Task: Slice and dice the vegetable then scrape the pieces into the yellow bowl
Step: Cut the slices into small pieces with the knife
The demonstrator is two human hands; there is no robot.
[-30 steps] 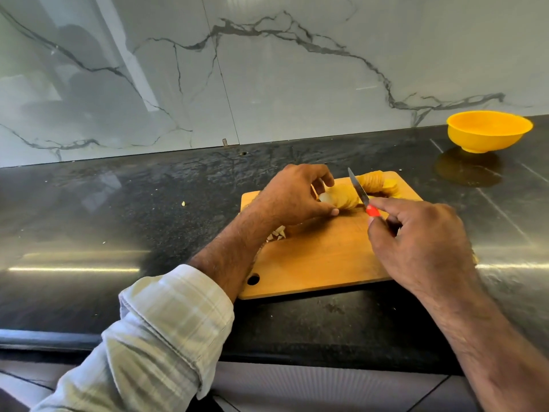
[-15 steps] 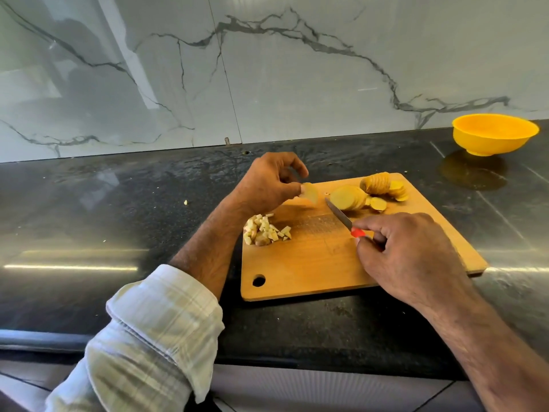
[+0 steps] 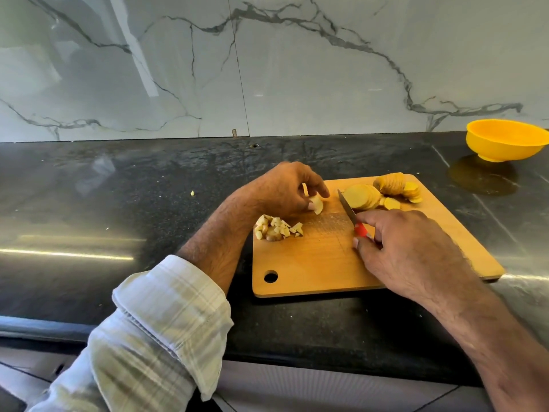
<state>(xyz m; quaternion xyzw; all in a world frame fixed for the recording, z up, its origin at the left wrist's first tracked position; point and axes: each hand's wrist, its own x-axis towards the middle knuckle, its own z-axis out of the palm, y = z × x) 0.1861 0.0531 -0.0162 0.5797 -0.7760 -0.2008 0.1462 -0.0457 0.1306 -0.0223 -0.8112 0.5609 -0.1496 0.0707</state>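
A wooden cutting board lies on the black counter. My left hand pinches a few pale potato slices just above the board's far left part. A pile of diced potato sits on the board's left side. My right hand grips a small knife with a red handle, blade pointing away over the board. Stacked round potato slices and a sliced potato piece lie at the board's far right. The yellow bowl stands at the far right of the counter.
A white marble wall runs behind the counter. A small potato scrap lies on the counter left of the board. The counter's front edge runs just below the board.
My left hand picked slices off the stack and carried them left and down toward the board. The knife drew back from the stack, toward me.
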